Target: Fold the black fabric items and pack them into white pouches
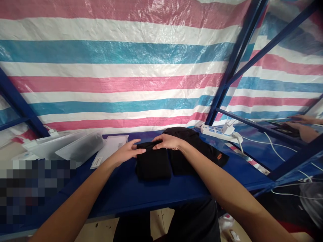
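Observation:
On the blue table in front of me lies a black garment (153, 166), folded into a small thick block. My left hand (128, 152) is at its upper left corner, thumb on top of the cloth and fingers at the side edge. Closed on the far edge is my right hand (168, 142), with the thumb on the near side of the fabric and the fingertips partly hidden. Just to the right, under my right forearm, another black garment (199, 144) with small orange lettering is spread less neatly.
White printed envelopes (113, 147) and translucent plastic bags (82, 148) lie left on the blue table (121, 193). A white power strip (219, 132) with plugs and cables sits at the right back, beside blue metal frame bars (233, 62). Another person's hands (304, 129) show far right.

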`<move>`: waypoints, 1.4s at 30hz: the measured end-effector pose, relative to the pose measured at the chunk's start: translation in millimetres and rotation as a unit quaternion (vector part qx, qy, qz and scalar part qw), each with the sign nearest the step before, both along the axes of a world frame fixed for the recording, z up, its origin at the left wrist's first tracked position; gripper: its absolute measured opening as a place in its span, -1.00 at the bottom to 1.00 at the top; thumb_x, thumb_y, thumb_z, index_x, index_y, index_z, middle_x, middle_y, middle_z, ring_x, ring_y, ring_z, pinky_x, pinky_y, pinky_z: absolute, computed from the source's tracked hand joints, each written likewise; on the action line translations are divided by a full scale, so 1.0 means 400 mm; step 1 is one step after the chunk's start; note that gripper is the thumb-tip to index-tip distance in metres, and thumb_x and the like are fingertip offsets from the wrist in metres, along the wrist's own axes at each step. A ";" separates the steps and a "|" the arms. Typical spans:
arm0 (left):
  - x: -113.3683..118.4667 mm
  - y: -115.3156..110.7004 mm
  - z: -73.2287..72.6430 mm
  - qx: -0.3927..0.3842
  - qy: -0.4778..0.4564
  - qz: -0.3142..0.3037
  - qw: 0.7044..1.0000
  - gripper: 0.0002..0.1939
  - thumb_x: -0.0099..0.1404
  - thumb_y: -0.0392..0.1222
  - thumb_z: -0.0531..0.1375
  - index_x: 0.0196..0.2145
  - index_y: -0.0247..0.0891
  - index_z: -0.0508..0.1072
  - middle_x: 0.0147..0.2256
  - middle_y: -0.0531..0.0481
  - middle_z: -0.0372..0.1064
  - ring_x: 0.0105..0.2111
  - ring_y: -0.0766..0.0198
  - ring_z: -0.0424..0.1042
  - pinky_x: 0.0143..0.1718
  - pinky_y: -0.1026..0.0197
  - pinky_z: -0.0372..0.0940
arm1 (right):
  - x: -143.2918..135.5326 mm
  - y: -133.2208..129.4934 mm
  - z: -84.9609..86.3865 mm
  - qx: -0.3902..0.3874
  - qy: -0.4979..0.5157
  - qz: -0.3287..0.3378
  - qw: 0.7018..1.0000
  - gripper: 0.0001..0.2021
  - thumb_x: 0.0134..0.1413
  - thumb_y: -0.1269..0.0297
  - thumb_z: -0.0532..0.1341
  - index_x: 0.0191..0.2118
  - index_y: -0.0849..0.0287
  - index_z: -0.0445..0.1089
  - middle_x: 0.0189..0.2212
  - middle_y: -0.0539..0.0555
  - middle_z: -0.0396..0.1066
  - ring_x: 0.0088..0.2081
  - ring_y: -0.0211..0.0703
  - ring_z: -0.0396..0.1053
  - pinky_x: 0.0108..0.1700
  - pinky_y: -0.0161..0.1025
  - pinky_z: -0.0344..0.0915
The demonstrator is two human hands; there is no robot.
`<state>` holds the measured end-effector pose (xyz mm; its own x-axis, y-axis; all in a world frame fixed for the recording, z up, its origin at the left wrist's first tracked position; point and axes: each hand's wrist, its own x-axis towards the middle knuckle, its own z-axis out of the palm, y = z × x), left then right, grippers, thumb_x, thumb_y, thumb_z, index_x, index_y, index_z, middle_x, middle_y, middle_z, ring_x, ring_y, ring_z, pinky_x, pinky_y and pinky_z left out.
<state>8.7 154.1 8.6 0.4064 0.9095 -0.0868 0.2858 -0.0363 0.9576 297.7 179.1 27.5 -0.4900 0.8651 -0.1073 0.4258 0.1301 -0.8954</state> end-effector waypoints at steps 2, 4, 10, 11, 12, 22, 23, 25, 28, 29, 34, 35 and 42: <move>0.004 0.019 -0.027 0.008 0.006 -0.008 1.000 -0.11 0.22 0.14 0.50 0.40 -0.17 0.37 -0.01 -0.21 0.63 -0.03 -0.10 0.63 -0.04 -0.02 0.51 | -0.007 0.004 -0.019 0.097 -0.013 0.012 0.995 -0.63 0.01 0.15 0.55 -0.06 0.15 0.68 -0.28 0.04 0.66 -0.32 -0.15 0.54 -0.29 -0.31 0.42; 0.006 0.034 -0.043 0.056 0.017 -0.009 0.998 -0.16 0.23 0.09 0.47 0.38 -0.15 0.39 0.00 -0.19 0.64 -0.04 -0.11 0.64 0.00 -0.07 0.51 | -0.012 0.002 -0.032 0.174 -0.017 0.010 0.985 -0.69 0.10 0.16 0.50 -0.05 0.16 0.67 -0.24 0.04 0.66 -0.25 -0.11 0.56 -0.20 -0.26 0.43; 0.020 0.044 -0.040 0.233 0.093 -0.035 0.967 -0.49 0.30 -0.11 0.33 0.20 -0.08 0.59 0.13 -0.07 0.62 0.16 -0.10 0.57 0.24 -0.06 0.42 | -0.041 -0.009 -0.067 0.357 0.004 0.037 0.933 -0.87 0.26 0.36 0.37 -0.09 0.11 0.62 -0.09 0.09 0.64 -0.07 -0.06 0.60 0.06 -0.15 0.44; 0.022 0.042 -0.036 0.257 0.113 -0.040 0.959 -0.58 0.31 -0.14 0.30 0.12 -0.08 0.64 0.09 -0.05 0.64 0.12 -0.08 0.59 0.23 -0.06 0.42 | -0.044 -0.009 -0.069 0.369 0.003 0.051 0.928 -0.86 0.26 0.39 0.36 -0.09 0.11 0.61 -0.06 0.10 0.63 -0.04 -0.06 0.59 0.09 -0.13 0.44; 0.022 0.040 -0.033 0.280 0.133 -0.042 0.950 -0.63 0.32 -0.16 0.27 0.05 -0.09 0.68 0.06 -0.04 0.66 0.08 -0.07 0.61 0.22 -0.06 0.43 | -0.046 -0.008 -0.070 0.372 0.002 0.061 0.926 -0.86 0.26 0.41 0.35 -0.10 0.10 0.61 -0.04 0.11 0.62 -0.03 -0.06 0.59 0.10 -0.12 0.44; 0.003 0.048 -0.048 0.440 0.190 -0.069 0.875 -0.69 0.34 -0.29 0.16 -0.07 -0.12 0.65 -0.03 -0.06 0.66 -0.02 0.00 0.57 0.09 -0.04 0.44 | -0.017 -0.004 -0.072 0.106 0.116 -0.011 0.987 -0.54 0.10 -0.13 0.51 -0.05 0.14 0.66 -0.12 0.11 0.64 -0.10 -0.04 0.58 0.02 -0.11 0.50; -0.001 0.047 -0.048 0.437 0.190 -0.075 0.876 -0.70 0.36 -0.28 0.16 -0.05 -0.12 0.64 -0.01 -0.05 0.65 0.00 0.00 0.57 0.10 -0.04 0.43 | -0.017 -0.001 -0.078 0.104 0.126 -0.008 0.986 -0.53 0.01 -0.11 0.56 -0.09 0.15 0.68 -0.11 0.11 0.64 -0.09 -0.03 0.58 0.05 -0.10 0.50; -0.009 0.040 -0.042 0.415 0.187 -0.087 0.886 -0.71 0.41 -0.21 0.18 0.01 -0.10 0.61 0.07 -0.05 0.62 0.07 0.00 0.56 0.15 -0.03 0.41 | -0.020 0.007 -0.090 0.119 0.133 0.010 0.984 -0.55 -0.09 -0.08 0.61 -0.17 0.15 0.70 -0.08 0.15 0.63 -0.04 0.01 0.58 0.11 -0.06 0.48; -0.016 0.029 -0.025 0.334 0.173 -0.100 0.921 -0.73 0.50 -0.03 0.18 0.06 -0.07 0.57 0.09 -0.02 0.61 0.06 0.00 0.58 0.10 0.00 0.42 | -0.029 0.015 -0.104 0.164 0.125 0.011 0.978 -0.61 -0.05 -0.07 0.60 -0.21 0.12 0.73 -0.05 0.17 0.61 -0.03 0.03 0.58 0.12 -0.03 0.49; -0.016 0.027 -0.020 0.307 0.166 -0.099 0.932 -0.72 0.53 0.04 0.17 0.04 -0.06 0.57 0.04 0.00 0.63 0.01 0.02 0.60 0.06 0.02 0.43 | -0.032 0.016 -0.106 0.179 0.125 0.007 0.976 -0.63 -0.03 -0.06 0.59 -0.22 0.10 0.73 -0.05 0.17 0.60 -0.03 0.03 0.58 0.12 -0.03 0.49; -0.014 0.046 -0.031 0.256 0.111 -0.069 0.958 -0.71 0.44 0.14 0.30 -0.09 -0.09 0.59 -0.06 0.01 0.64 0.01 0.02 0.60 0.11 0.03 0.43 | -0.040 0.013 -0.107 0.222 0.131 0.006 0.966 -0.70 0.06 -0.04 0.56 -0.21 0.05 0.73 -0.01 0.17 0.59 -0.01 0.04 0.58 0.11 -0.01 0.49; -0.015 0.051 -0.037 0.249 0.102 -0.070 0.961 -0.71 0.41 0.13 0.33 -0.08 -0.09 0.59 -0.03 0.00 0.64 0.04 0.01 0.60 0.13 0.02 0.42 | -0.039 0.012 -0.105 0.221 0.131 0.012 0.966 -0.70 0.07 -0.03 0.55 -0.20 0.05 0.72 0.00 0.17 0.59 0.01 0.05 0.57 0.12 -0.01 0.49; -0.010 0.056 -0.052 0.295 0.098 -0.047 0.949 -0.83 0.37 -0.02 0.35 -0.14 -0.11 0.60 -0.06 -0.04 0.65 -0.03 0.02 0.63 0.04 0.00 0.49 | -0.024 -0.001 -0.089 0.081 0.163 0.034 0.983 -0.61 0.12 -0.09 0.52 -0.12 0.11 0.66 0.12 0.16 0.58 0.06 0.00 0.54 0.08 -0.11 0.48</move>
<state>4.8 176.3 -12.3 0.5166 0.7841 0.3440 0.4255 -0.5837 0.6915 288.1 178.7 -8.3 -0.5323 0.8226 0.2001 0.1062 0.2993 -0.9482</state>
